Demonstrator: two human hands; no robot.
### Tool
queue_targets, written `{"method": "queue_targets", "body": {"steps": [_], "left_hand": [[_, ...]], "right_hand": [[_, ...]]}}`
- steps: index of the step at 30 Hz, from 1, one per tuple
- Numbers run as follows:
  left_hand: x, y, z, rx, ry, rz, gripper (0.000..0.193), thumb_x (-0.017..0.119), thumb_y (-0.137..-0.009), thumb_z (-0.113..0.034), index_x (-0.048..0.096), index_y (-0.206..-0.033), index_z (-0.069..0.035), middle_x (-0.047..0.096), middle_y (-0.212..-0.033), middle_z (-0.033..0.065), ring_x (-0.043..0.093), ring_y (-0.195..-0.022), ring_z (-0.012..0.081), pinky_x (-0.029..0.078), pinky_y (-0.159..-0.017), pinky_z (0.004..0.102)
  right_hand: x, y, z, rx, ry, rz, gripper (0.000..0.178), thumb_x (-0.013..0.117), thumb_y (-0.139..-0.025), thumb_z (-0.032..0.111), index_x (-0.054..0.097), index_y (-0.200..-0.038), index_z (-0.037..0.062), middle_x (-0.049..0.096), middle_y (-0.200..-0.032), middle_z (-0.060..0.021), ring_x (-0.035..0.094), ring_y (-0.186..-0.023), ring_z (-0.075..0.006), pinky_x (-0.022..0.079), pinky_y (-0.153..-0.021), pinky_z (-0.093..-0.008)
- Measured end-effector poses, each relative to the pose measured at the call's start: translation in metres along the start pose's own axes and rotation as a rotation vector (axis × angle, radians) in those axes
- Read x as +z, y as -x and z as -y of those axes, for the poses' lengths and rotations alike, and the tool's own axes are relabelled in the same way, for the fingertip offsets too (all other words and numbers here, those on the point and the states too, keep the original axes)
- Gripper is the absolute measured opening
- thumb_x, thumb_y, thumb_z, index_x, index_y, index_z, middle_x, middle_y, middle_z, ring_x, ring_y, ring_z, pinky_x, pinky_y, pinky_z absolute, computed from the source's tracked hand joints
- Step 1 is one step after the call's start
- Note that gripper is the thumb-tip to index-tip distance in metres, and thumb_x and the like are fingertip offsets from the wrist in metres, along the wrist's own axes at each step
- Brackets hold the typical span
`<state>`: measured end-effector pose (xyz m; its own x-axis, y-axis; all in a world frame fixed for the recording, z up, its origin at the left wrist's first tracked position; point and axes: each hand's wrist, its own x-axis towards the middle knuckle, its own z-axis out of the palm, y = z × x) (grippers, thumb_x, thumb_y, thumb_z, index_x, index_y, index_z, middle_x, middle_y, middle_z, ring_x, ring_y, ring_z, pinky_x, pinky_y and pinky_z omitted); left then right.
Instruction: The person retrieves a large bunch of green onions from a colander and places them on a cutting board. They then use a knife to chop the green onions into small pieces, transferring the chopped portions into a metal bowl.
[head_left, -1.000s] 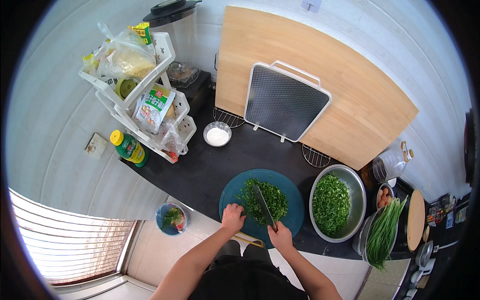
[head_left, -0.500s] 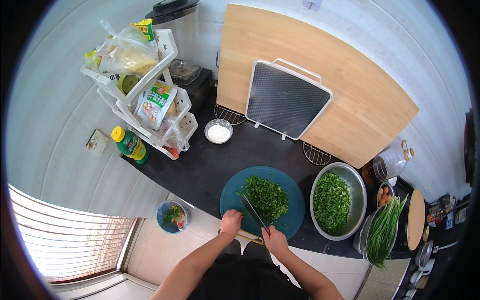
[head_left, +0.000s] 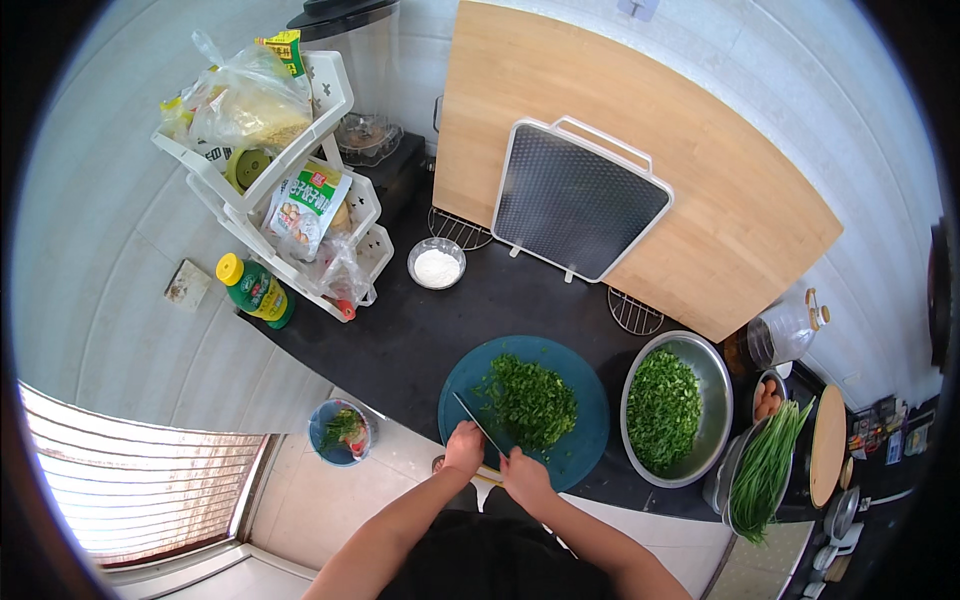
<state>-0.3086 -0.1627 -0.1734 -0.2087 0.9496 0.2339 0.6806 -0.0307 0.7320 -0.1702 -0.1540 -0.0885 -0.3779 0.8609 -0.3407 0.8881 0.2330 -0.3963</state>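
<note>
My right hand [head_left: 525,476] grips a kitchen knife [head_left: 478,423] by its handle. The blade slants away to the left over the round teal cutting board [head_left: 590,430]. Close against the blade's left side is my left hand [head_left: 464,447], its fingers curled together; whether they pinch anything is hidden. Finely chopped green chives [head_left: 533,402] lie heaped on the board, just beyond and right of the knife. To the right, a steel bowl [head_left: 714,400] holds more chopped chives [head_left: 662,410].
Long whole chives [head_left: 765,470] fill a container at the right, near eggs [head_left: 768,396]. A glass bowl of white powder [head_left: 437,267] stands farther back, beside a white rack [head_left: 300,150]. A bin [head_left: 330,450] sits on the floor left. A big wooden board [head_left: 700,170] leans behind.
The knife has moved left and toward me, off the edge of the chive heap. My right hand has shifted left with it, closer to my left hand, which is now beside the blade.
</note>
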Motion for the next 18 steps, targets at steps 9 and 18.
{"method": "queue_targets", "body": {"steps": [9, 18], "left_hand": [[-0.011, 0.006, -0.008, 0.014, 0.0, 0.032, 0.017, 0.055, -0.071, 0.0, 0.065, -0.084, -0.004, 0.057, -0.081, 0.0095, 0.055, -0.08, 0.0296, 0.047, -0.071, 0.0381], [-0.028, 0.005, -0.026, -0.14, 0.072, -0.019, 0.025, 0.062, -0.069, -0.001, 0.065, -0.095, -0.002, 0.058, -0.089, 0.0108, 0.054, -0.088, 0.0313, 0.045, -0.079, 0.0393]], "right_hand": [[0.0, -0.026, -0.01, 0.126, -0.207, -0.242, 0.034, 0.05, -0.09, 0.031, 0.053, -0.075, 0.0, 0.059, -0.064, -0.0227, 0.059, -0.064, -0.041, 0.046, -0.056, -0.0481], [-0.03, 0.02, -0.018, 0.038, -0.156, -0.144, 0.033, 0.052, -0.089, 0.031, 0.052, -0.074, 0.002, 0.059, -0.063, -0.0205, 0.059, -0.063, -0.0406, 0.046, -0.056, -0.0486]]}}
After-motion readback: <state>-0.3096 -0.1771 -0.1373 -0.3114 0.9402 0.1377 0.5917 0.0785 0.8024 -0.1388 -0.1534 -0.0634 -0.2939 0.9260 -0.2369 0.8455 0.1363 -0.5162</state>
